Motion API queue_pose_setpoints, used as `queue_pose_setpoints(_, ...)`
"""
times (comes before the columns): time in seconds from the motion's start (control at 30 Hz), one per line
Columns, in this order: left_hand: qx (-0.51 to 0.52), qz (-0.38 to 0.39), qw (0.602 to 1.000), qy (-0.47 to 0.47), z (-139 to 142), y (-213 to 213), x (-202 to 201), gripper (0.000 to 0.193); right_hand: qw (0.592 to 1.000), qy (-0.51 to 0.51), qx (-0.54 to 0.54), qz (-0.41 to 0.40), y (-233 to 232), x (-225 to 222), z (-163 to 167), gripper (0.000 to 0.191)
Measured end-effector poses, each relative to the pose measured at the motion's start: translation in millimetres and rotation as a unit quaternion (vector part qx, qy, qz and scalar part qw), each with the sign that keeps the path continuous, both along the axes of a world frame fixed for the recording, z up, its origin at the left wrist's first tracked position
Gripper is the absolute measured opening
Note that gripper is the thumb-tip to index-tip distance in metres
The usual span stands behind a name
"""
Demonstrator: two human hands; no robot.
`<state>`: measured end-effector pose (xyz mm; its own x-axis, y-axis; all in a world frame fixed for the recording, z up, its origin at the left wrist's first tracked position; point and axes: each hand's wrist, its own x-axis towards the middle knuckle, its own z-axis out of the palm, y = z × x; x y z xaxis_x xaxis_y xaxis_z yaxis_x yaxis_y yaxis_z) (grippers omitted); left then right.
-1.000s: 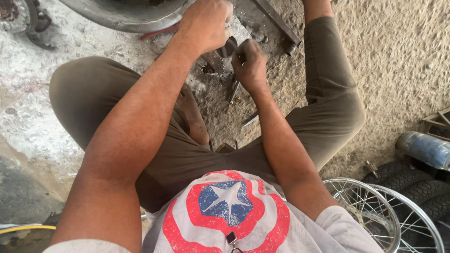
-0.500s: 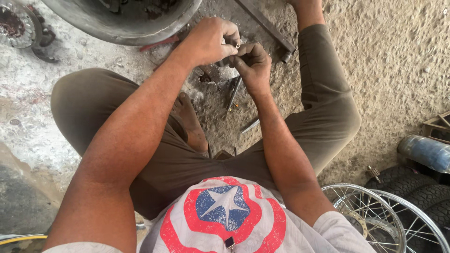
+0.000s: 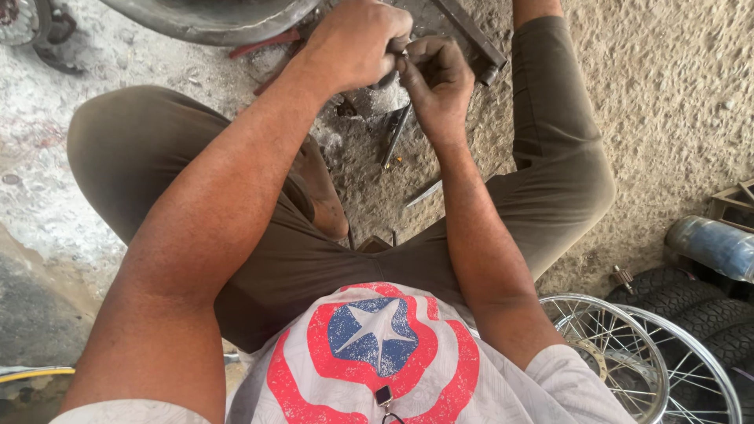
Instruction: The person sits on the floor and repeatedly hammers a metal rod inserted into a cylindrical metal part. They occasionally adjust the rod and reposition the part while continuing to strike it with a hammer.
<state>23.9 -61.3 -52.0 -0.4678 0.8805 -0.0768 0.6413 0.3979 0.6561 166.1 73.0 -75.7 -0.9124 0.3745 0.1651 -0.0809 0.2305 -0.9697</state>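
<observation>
At far left, one sprocket [image 3: 17, 20] lies on the ground, with one grey tub [image 3: 212, 17] just right of it at the far edge. The person sits on the ground with knees spread. Two hands meet far centre: the left hand [image 3: 357, 43] is curled tight in a fist around a small dark part [image 3: 390, 72], mostly hidden, so what it is cannot be told. The right hand [image 3: 436, 78] touches it, fingers bent and pinched on a thin metal piece [image 3: 405, 53] at the same spot. Below them one slim tool [image 3: 395, 135] lies on the ground between the legs. One metal bar [image 3: 471, 35] lies just right. At near right sit two spoked rims [image 3: 628, 353], two tyres [image 3: 691, 314] and one cylinder [image 3: 711, 245].

Half a second earlier the hands sat slightly nearer; the grip looks unchanged.
</observation>
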Motion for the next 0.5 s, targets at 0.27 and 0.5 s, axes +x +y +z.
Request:
queue_pose_setpoints(0.27, 0.001, 0.030, 0.994, 0.102, -36, 6, -4, 0.027, 0.996, -0.026, 0.078, -0.030, 7, 2, -37, 0.015)
queue_pose_setpoints(0.5, -0.038, 0.061, 0.996, 0.049, -30, 0, -6, 0.020, 0.966, -0.131, 0.218, -0.043, -7, 10, -75, 0.010)
